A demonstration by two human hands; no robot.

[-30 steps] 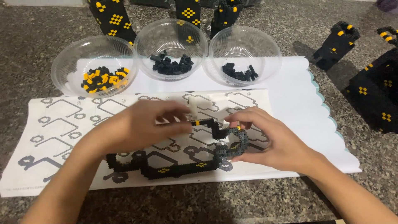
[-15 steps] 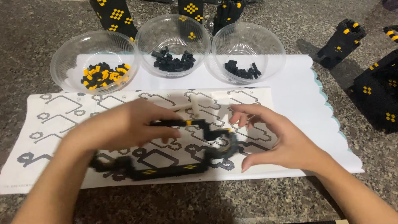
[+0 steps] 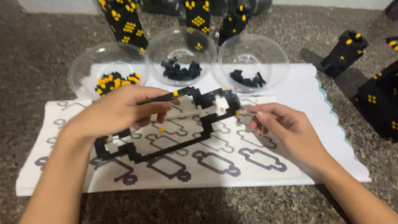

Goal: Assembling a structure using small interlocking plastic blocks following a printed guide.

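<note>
My left hand (image 3: 118,111) grips the upper bar of a thin black frame of small bricks (image 3: 182,143) and holds it tilted up off the white printed pattern sheet (image 3: 215,164). The frame is a bent outline with a few yellow studs and a rounded loop at its top right. My right hand (image 3: 286,130) is beside that loop, thumb and forefinger pinched at the frame's right edge near a yellow stud. A single yellow stud (image 3: 161,129) lies on the sheet under the frame.
Three clear plastic bowls stand behind the sheet: left bowl (image 3: 85,70) with yellow and black pieces, middle bowl (image 3: 182,43) and right bowl (image 3: 265,52) with black pieces. Black-and-yellow brick towers (image 3: 124,23) stand at the back, more towers (image 3: 379,101) at the right. The granite counter (image 3: 37,49) surrounds everything.
The brick frame has been lifted from lying flat on the sheet to a raised, tilted position. My left hand rose with it; my right hand shifted right to the loop's edge.
</note>
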